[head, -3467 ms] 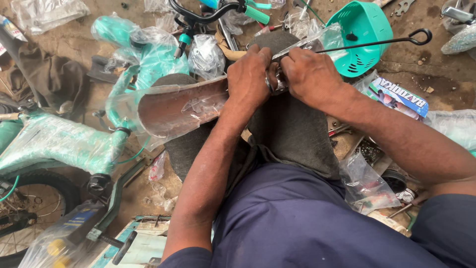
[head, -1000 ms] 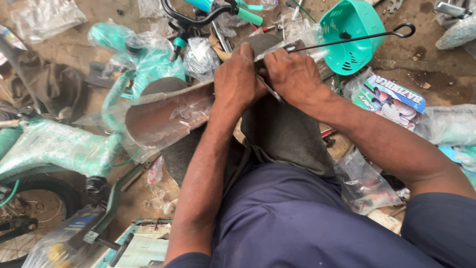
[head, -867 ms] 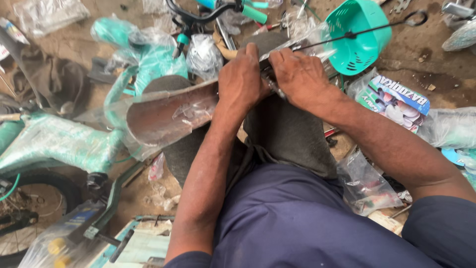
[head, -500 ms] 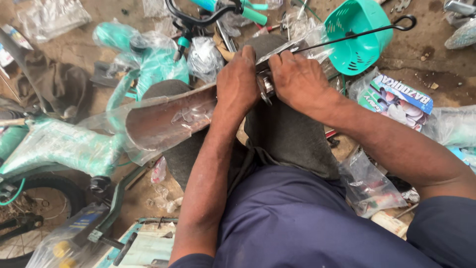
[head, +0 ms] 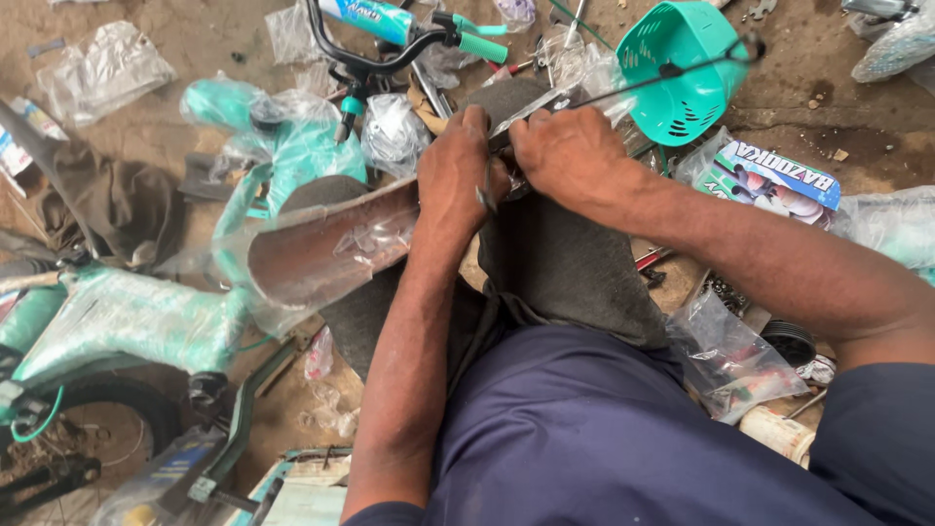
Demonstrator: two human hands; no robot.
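Note:
My left hand (head: 458,175) and my right hand (head: 570,156) meet over my knees, both pinching a small metal part at the end of a curved, plastic-wrapped bicycle mudguard (head: 326,248). The mudguard runs out to the left across my lap. A thin black wire stay (head: 662,73) leads from my hands up to the right, across a teal bicycle basket (head: 682,68). What sits between my fingers is mostly hidden.
A teal bicycle frame wrapped in plastic (head: 127,312) lies at the left with a wheel (head: 88,438) below it. Handlebars with teal grips (head: 409,34) lie ahead. A printed box (head: 779,180), plastic bags (head: 730,356) and small parts litter the dirt floor at the right.
My hands stay together at the mudguard's end, with small shifts of the fingers. The wire stay's far end has swung slightly over the basket.

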